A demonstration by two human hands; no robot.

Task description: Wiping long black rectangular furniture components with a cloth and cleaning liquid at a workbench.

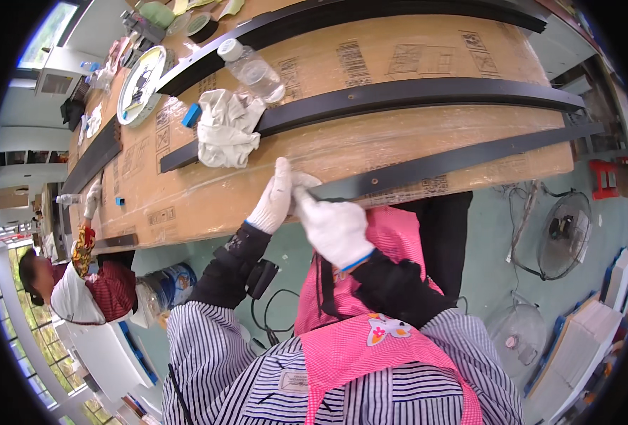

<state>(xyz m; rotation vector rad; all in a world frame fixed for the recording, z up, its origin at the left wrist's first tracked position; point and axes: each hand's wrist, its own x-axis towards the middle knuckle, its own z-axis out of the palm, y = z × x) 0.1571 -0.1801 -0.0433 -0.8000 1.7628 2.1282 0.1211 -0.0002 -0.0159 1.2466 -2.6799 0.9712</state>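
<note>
Both my hands wear white knit gloves and meet at the near left end of a long dark metal bar (427, 164), which lies along the table's front edge. My left hand (273, 200) stands on edge beside that end, its fingers stretched upward and away from me. My right hand (334, 225) is curled, its forefinger reaching to the bar's end and toward my left hand. Anything between its fingers is hidden. A second dark bar (413, 93) lies farther back, with a crumpled white cloth (227, 131) draped by its left part.
The table (356, 152) is covered in film-wrapped cardboard. A clear bottle (256, 74), a blue block (191, 115), a round white tray (142, 88) and another bar (342, 14) lie on it. A co-worker (94, 290) stands at left. A fan (562, 230) stands at right.
</note>
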